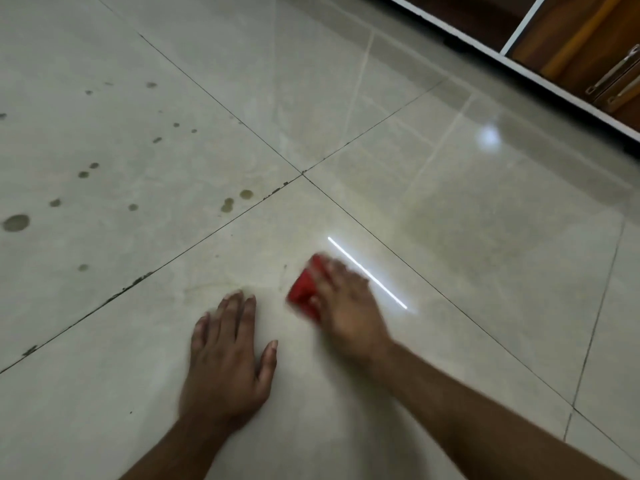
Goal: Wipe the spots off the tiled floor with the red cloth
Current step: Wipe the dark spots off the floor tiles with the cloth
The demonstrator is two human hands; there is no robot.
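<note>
I see wide bare floor ahead; my right hand grips the red cloth under curled fingers, left hand flat, fingers straight

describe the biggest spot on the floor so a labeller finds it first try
Start at the cross where four tiles meet and take the tile left of it, the spotted one. The largest spot lies at the picture's left edge: a dark oval, far wider than the small drops around it.

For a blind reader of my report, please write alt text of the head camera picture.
A person's right hand presses a red cloth on a pale tiled floor, while the left hand rests flat beside it. Dark spots remain on the tile to the left; a wooden cabinet stands at upper right.
</note>
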